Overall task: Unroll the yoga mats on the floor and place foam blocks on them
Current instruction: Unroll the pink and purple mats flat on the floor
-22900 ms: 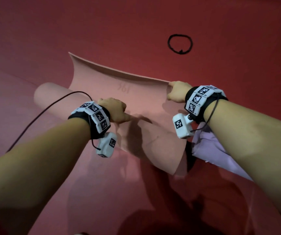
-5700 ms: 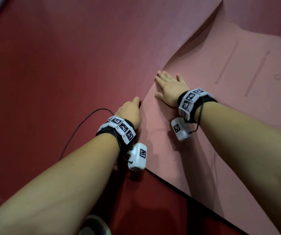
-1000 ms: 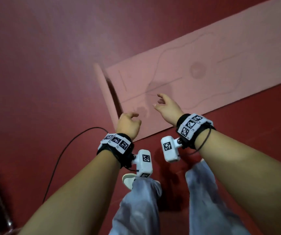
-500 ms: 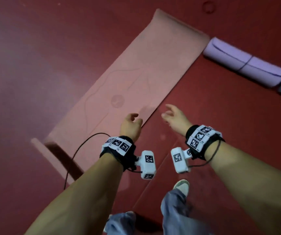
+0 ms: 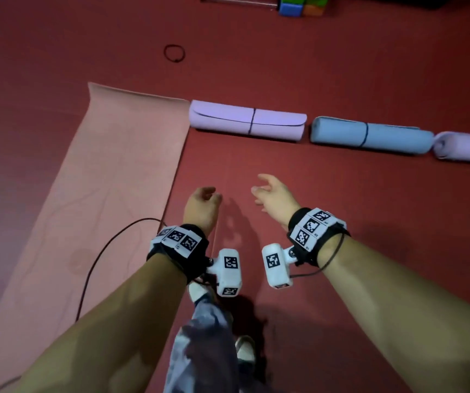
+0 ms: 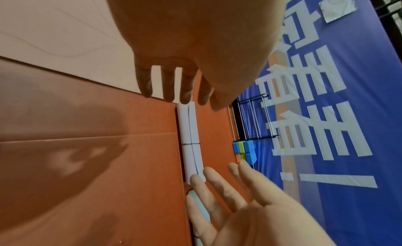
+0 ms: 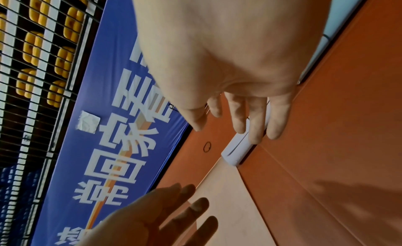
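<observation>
Both my hands are held out over the red floor [image 5: 341, 66] with nothing in them: left hand [image 5: 201, 207] loosely curled, right hand [image 5: 275, 195] with fingers [image 7: 239, 119] spread and relaxed. The pink mat [image 5: 109, 177] lies unrolled flat to my left. Ahead, in a row, lie a rolled purple mat [image 5: 246, 120] just beside the pink mat's far corner, a rolled blue mat [image 5: 370, 134] and another purple roll [image 5: 466, 147]; the foam blocks [image 5: 302, 5] sit stacked well beyond them.
</observation>
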`<state>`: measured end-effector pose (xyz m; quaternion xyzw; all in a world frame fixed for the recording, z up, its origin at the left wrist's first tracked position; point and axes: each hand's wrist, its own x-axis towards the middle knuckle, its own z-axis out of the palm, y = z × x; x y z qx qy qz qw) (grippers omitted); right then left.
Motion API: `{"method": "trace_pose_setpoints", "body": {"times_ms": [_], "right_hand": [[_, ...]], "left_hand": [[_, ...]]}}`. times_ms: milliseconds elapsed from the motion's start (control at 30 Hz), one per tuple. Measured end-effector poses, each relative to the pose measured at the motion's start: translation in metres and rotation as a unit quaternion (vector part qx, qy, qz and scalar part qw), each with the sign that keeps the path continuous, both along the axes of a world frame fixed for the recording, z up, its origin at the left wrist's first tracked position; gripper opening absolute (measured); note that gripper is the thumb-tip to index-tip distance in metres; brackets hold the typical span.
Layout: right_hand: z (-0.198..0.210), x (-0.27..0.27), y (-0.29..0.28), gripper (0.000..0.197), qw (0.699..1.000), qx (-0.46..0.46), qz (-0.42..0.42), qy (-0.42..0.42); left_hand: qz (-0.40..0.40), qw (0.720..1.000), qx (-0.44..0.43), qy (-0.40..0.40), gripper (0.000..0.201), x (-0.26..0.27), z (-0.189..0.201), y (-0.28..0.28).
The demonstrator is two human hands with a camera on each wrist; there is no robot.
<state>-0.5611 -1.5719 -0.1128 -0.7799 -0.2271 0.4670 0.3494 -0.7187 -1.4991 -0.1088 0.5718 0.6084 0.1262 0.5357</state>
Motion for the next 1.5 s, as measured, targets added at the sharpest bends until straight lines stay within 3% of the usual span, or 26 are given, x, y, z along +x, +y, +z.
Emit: {"method": "trace_pose_setpoints", "body": {"times_ms": [233,433,600,833,1067,1267,1500], "right_hand": [[-0.031,0.092,0.103,0.045,1.0,-0.023,-0.002,-0.02],[-0.101,0.157,0.252,0.046,0.998,-0.064,0.0,0.012],[-0.15,0.212,0.326,0.043,0.994,-0.088,-0.051,0.045],[-0.176,0.275,0.338,0.039,0.989,-0.118,-0.063,0.066],[-0.217,0.337,0.358,0.036,0.987,-0.127,-0.037,0.087],[-0.277,0.374,0.373,0.038,0.985,-0.124,0.059,0.104],[-0.356,0.404,0.387,0.04,0.985,-0.106,0.098,0.095]], "left_hand": [[-0.004,0.999,-0.027,-0.021,0.034,0.094,-0.04,0.098],[0.021,0.999,-0.037,0.0,0.031,0.163,-0.105,0.251],[0.005,0.997,-0.052,0.054,0.031,0.206,-0.143,0.316],[-0.043,0.989,-0.09,0.109,0.032,0.265,-0.168,0.34],[-0.018,0.989,-0.094,0.113,0.034,0.324,-0.212,0.349],[0.063,0.984,-0.088,0.142,0.032,0.355,-0.269,0.35],[0.007,0.98,-0.063,0.191,0.043,0.382,-0.356,0.353]]}}
